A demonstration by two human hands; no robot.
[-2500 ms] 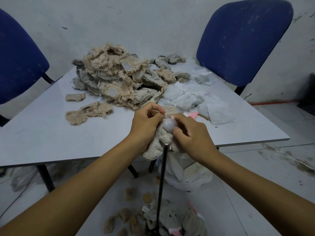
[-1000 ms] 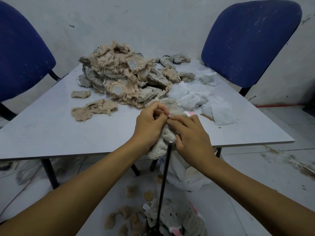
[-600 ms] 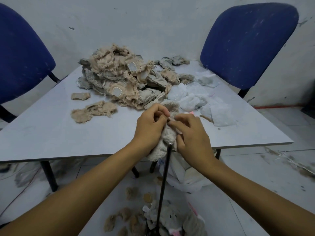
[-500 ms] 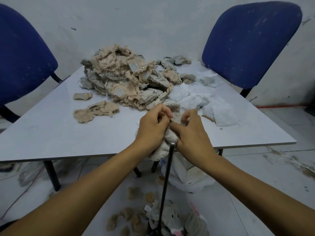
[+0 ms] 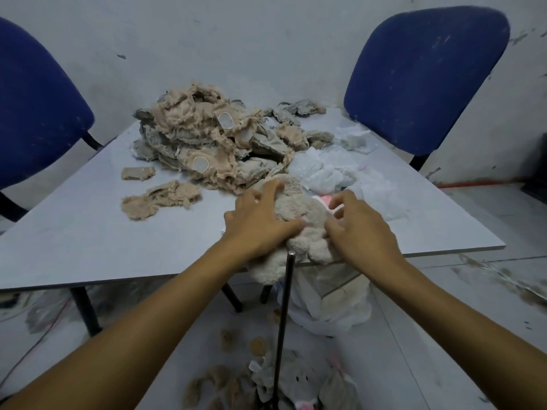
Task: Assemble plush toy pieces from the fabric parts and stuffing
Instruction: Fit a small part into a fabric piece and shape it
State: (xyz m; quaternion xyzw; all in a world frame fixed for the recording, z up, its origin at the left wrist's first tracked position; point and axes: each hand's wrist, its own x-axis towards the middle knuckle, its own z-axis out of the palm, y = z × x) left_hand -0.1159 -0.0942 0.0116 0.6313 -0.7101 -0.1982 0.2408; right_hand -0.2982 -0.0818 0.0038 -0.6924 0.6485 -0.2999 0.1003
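The pinch at the seam is released: the plush toy is now pressed on the counter edge between the left hand and right hand, both grips loosened, stuffing apparently inside.

Two blue chairs, grey table

A single head-worn view looks forward and down over the table's near edge, close above it; chairs and wall lie beyond it, floor beneath it.
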